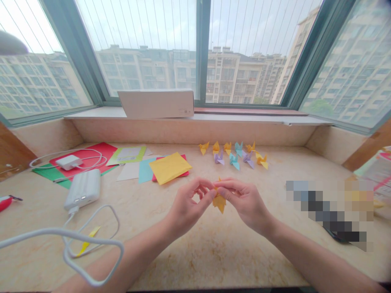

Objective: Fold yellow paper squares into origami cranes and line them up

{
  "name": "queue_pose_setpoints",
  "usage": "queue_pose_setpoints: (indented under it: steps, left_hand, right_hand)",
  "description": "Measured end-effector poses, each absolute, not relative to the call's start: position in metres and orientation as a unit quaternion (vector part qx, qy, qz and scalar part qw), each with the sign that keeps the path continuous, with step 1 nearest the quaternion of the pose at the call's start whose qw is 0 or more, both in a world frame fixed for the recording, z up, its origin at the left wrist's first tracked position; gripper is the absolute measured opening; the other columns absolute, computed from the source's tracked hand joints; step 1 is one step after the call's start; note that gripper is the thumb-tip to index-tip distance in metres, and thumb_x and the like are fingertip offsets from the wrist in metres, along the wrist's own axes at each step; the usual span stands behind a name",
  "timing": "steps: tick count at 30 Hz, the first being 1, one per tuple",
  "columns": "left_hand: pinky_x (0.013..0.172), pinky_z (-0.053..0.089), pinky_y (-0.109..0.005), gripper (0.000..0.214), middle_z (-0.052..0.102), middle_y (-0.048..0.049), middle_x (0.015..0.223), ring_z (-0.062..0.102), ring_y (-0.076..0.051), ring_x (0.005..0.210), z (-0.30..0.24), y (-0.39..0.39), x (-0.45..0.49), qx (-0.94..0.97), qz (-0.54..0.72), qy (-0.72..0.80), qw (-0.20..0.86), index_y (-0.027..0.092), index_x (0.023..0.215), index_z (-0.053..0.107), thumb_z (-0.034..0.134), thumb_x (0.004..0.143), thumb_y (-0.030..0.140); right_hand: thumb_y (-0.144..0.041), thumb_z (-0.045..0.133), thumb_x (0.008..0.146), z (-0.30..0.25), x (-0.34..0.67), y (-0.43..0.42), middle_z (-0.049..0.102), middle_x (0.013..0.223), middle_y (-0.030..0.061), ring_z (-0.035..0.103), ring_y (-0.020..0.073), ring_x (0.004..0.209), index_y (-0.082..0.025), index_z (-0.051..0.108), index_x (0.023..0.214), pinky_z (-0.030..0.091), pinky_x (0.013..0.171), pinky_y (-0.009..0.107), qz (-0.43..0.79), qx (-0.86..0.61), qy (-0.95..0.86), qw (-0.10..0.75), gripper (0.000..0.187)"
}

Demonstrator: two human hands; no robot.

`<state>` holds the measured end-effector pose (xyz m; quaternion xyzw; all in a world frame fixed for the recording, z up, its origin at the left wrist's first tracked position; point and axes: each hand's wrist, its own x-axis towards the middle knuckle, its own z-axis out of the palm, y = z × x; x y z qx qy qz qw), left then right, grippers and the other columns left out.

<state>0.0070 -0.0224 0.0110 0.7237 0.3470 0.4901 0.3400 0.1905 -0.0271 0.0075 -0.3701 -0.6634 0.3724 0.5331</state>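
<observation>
your left hand (186, 205) is closed in a pinch on the orange folded paper (219, 201), thumb and forefinger meeting at its upper left edge, the other fingers curled loosely underneath. your right hand (244, 199) is closed the same way on the upper right edge of the same piece, fingertips touching the paper and almost meeting those of the left. the orange folded paper is held between both hands above the desk (214, 252), its pointed lower end hanging down clear of the surface, near the middle of the view.

behind the hands, near the back wall, a cluster of finished paper cranes (235, 155) sits on the desk in yellow, orange, teal and purple, close together in two loose rows. to the left of them lies a yellow paper square (170, 167) on top of a red sheet and a light blue sheet, with further green, red and white sheets spread beyond. a white power bank (83, 188) lies at the left, its white cable (88, 240) looping toward the near edge, and a small yellow paper scrap (87, 240) lies inside the loop. a white charger (69, 162) rests on the red sheet. a white box (156, 103) stands on the window sill (244, 118)
</observation>
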Motion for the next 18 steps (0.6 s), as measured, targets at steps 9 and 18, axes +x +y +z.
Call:
queue_pose_setpoints:
  steps: [9, 18]
  left_hand:
    - [0.067, 0.051, -0.025, 0.007, 0.073, -0.0028, 0.081, 0.063, -0.014, 0.07, 0.0096, -0.0205, 0.0092, 0.714, 0.512, 0.353, 0.323, 0.017, 0.09, 0.07, 0.069, 0.087, 0.023]
    - [0.068, 0.052, -0.025, 0.009, 0.073, -0.0039, 0.086, 0.064, -0.014, 0.072, 0.0111, -0.0233, 0.0109, 0.71, 0.515, 0.339, 0.339, 0.017, 0.094, 0.069, 0.069, 0.087, 0.022]
  right_hand:
    - [-0.041, 0.073, 0.085, 0.0034, 0.1895, -0.0261, 0.079, 0.093, 0.0057, 0.074, 0.0222, 0.089, -0.022, 0.077, 0.093, 0.059, 0.086, 0.039, 0.394, -0.379, -0.638, 0.542, 0.02]
    - [-0.036, 0.076, 0.083, 0.0016, 0.1868, -0.0264, 0.076, 0.087, 0.0028, 0.074, 0.02, 0.084, -0.024, 0.061, 0.107, 0.059, 0.079, 0.035, 0.395, -0.367, -0.614, 0.577, 0.031]
